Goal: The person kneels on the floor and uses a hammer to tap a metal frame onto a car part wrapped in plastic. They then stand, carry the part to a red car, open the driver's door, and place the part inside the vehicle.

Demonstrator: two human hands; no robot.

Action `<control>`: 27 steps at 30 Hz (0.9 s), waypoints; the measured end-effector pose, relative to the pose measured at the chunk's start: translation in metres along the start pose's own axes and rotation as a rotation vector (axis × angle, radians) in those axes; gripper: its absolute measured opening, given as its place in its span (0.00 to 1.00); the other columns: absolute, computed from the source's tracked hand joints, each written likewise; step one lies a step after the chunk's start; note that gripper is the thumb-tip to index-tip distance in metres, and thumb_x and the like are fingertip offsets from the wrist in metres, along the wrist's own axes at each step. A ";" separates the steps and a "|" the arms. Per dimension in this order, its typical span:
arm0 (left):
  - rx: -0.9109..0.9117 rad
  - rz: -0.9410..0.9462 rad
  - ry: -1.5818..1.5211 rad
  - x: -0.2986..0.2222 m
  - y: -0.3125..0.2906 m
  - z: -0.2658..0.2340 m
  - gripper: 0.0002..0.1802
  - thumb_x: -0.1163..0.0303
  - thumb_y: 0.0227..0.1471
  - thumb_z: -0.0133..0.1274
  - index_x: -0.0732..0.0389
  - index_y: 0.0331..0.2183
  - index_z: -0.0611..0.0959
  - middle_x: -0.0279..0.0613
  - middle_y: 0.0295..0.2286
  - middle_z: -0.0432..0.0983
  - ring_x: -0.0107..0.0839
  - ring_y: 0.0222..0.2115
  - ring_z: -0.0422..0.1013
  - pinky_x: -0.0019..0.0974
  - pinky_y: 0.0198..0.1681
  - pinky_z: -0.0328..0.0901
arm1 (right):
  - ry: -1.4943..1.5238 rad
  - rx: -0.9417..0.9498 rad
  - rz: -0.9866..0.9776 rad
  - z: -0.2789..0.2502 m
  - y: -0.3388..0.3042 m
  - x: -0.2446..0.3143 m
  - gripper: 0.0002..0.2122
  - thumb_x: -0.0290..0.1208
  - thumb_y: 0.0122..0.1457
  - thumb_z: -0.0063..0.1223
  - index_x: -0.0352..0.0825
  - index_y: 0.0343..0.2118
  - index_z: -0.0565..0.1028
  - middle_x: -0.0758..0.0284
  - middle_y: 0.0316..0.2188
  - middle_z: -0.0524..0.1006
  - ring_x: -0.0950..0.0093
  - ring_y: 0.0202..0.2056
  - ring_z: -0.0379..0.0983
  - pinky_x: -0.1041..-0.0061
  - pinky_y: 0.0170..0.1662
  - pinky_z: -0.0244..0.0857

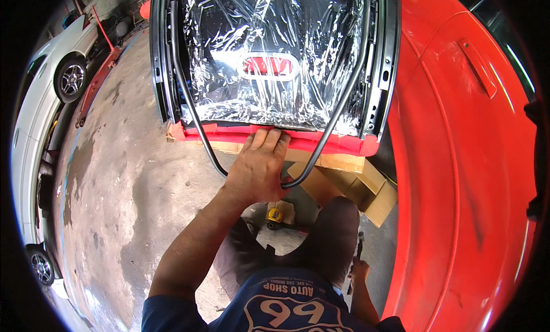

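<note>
What looks like an upturned car seat, with slotted metal rails down both sides and clear plastic film over its middle, lies in front of me. Red fabric edging runs along its near side. The fingers of my left hand press together on that edging. Its thumb is by a U-shaped black bar, which passes behind the hand. Low beside my right leg, my right hand is closed around a slim dark tool; its exact kind is not clear.
Cardboard lies under the near right corner. A yellow and black object is between my legs. A red car body stands close on the right. At the left are a white car and a red floor jack.
</note>
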State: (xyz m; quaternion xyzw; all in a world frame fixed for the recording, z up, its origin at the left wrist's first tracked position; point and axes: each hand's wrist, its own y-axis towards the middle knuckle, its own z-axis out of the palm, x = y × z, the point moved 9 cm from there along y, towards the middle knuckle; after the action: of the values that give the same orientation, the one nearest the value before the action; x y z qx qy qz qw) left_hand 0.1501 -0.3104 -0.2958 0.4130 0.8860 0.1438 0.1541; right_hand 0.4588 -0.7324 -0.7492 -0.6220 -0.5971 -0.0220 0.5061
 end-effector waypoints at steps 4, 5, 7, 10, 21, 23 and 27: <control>-0.017 0.021 -0.013 -0.003 0.002 -0.002 0.47 0.57 0.36 0.71 0.73 0.55 0.75 0.62 0.52 0.69 0.55 0.53 0.67 0.50 0.58 0.64 | -0.121 0.119 0.116 0.016 0.032 -0.091 0.11 0.28 0.55 0.63 0.36 0.19 0.73 0.66 0.16 0.72 0.68 0.15 0.70 0.65 0.14 0.61; 0.002 0.009 0.002 -0.002 0.002 -0.002 0.49 0.58 0.33 0.72 0.73 0.55 0.75 0.60 0.53 0.69 0.54 0.54 0.66 0.51 0.59 0.63 | 0.097 0.102 0.219 0.022 0.038 -0.118 0.11 0.30 0.56 0.59 0.36 0.19 0.73 0.64 0.17 0.73 0.66 0.16 0.71 0.62 0.17 0.62; 0.032 -0.018 -0.005 -0.001 0.003 -0.001 0.51 0.58 0.31 0.73 0.72 0.56 0.75 0.59 0.54 0.68 0.54 0.56 0.65 0.52 0.61 0.62 | 0.097 0.105 0.241 0.029 0.048 -0.151 0.11 0.31 0.59 0.53 0.36 0.20 0.75 0.62 0.19 0.74 0.64 0.18 0.71 0.57 0.21 0.64; 0.050 -0.027 -0.004 -0.002 0.003 0.000 0.51 0.56 0.31 0.73 0.72 0.56 0.75 0.59 0.54 0.68 0.54 0.56 0.65 0.52 0.61 0.62 | -0.630 0.107 0.032 0.028 0.055 -0.162 0.13 0.32 0.61 0.48 0.34 0.22 0.78 0.57 0.24 0.78 0.62 0.22 0.74 0.53 0.27 0.69; 0.047 -0.027 0.019 -0.003 0.002 -0.001 0.52 0.53 0.33 0.73 0.69 0.57 0.74 0.58 0.55 0.68 0.53 0.55 0.65 0.53 0.61 0.62 | -0.468 0.028 0.172 0.008 0.062 -0.140 0.23 0.47 0.45 0.73 0.36 0.38 0.81 0.55 0.38 0.84 0.56 0.44 0.82 0.57 0.44 0.76; 0.049 -0.035 0.012 -0.003 0.002 -0.001 0.52 0.53 0.33 0.73 0.69 0.58 0.74 0.57 0.55 0.68 0.52 0.55 0.65 0.52 0.61 0.62 | -0.720 0.043 0.055 0.001 0.057 -0.142 0.21 0.45 0.46 0.72 0.36 0.39 0.81 0.56 0.38 0.84 0.57 0.44 0.82 0.57 0.44 0.76; 0.013 -0.018 -0.006 -0.004 0.002 -0.004 0.49 0.55 0.35 0.72 0.70 0.56 0.75 0.58 0.52 0.69 0.53 0.53 0.66 0.51 0.58 0.63 | -0.960 0.048 -0.095 -0.013 0.054 -0.157 0.19 0.41 0.47 0.72 0.37 0.39 0.81 0.57 0.38 0.84 0.58 0.43 0.81 0.57 0.44 0.76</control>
State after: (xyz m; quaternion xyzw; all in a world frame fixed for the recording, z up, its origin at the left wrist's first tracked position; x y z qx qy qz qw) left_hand 0.1519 -0.3129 -0.2910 0.4063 0.8902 0.1353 0.1553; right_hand 0.4627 -0.8420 -0.8753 -0.5219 -0.7915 0.2582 0.1857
